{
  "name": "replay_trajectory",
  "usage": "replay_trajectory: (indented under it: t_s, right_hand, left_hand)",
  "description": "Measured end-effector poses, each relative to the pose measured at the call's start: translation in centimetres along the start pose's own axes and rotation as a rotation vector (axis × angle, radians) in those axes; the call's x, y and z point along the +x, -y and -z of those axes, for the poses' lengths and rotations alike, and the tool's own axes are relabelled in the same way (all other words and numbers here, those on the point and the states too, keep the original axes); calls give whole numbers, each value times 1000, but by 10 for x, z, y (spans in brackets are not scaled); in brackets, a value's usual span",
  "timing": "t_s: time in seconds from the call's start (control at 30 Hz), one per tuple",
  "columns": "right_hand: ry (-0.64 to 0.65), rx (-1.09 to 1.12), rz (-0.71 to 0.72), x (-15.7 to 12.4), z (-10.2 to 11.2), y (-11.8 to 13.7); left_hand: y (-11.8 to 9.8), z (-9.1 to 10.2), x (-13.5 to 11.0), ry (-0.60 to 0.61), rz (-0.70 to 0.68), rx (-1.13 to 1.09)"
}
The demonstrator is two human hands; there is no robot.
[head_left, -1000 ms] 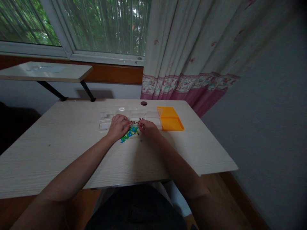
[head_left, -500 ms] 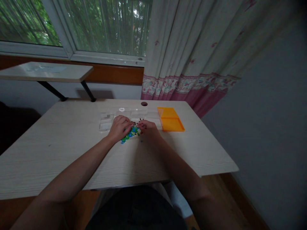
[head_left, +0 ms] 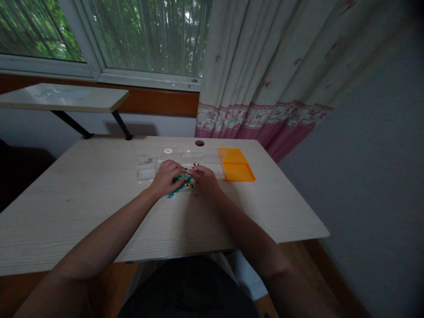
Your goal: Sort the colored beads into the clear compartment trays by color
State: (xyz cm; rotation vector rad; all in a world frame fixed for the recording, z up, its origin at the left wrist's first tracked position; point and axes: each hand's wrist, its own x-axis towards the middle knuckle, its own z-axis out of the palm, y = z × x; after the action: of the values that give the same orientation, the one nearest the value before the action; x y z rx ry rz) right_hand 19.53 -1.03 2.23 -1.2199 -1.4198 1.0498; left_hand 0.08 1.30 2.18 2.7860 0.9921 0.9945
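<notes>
A loose heap of tiny blue, green and yellow pieces (head_left: 179,191) lies on the desk between my hands. Over its left side reaches my left hand (head_left: 167,177), fingers stretched to the right and thumb apart, covering part of the heap. My right hand (head_left: 206,178) is at the heap's right edge, its fingers curled and pinched together close to my left fingertips. Whatever it pinches is too small to make out. Several dark red-brown bits (head_left: 195,165) lie just beyond the fingertips.
Clear plastic trays (head_left: 192,156) stand behind my hands, with a smaller clear box (head_left: 145,169) at their left. An open orange case (head_left: 239,165) lies to the right. The wooden desk (head_left: 99,198) has a cable hole (head_left: 199,143) and a raised shelf (head_left: 99,99) at the back left.
My left fingers and thumb have stretched farther right, nearer the right fingertips, and cover more of the heap. My right hand has stayed almost in place.
</notes>
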Motion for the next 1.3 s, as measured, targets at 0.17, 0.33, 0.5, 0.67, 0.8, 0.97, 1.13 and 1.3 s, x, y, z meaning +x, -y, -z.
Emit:
replay_trajectory:
  t_s: [0.17, 0.33, 0.5, 0.67, 0.8, 0.97, 1.13, 1.3]
  right_hand:
    - [3, 10, -3, -2, -1, 2]
    - [4, 19, 25, -3, -3, -1]
    - [4, -12, 38, -4, -5, -2]
    - [-13, -51, 41, -5, -5, 1]
    - [-41, -82, 71, -5, -4, -1]
    - [-23, -117, 89, -5, -4, -3]
    - [-51, -107, 61, -5, -1, -1]
    - [-82, -82, -4, -3, 1, 0]
  left_hand:
    - [1, -1, 0, -18, 7, -1]
    - [1, -1, 0, -51, 11, -14]
    - [0, -2, 1, -80, 23, -30]
    - [1, -3, 1, -80, 7, -33]
    - [3, -5, 1, -101, 8, -54]
    - [4, -6, 1, -134, 69, -108]
    - [4, -6, 1, -152, 118, -175]
    - [5, -8, 1, -170, 113, -205]
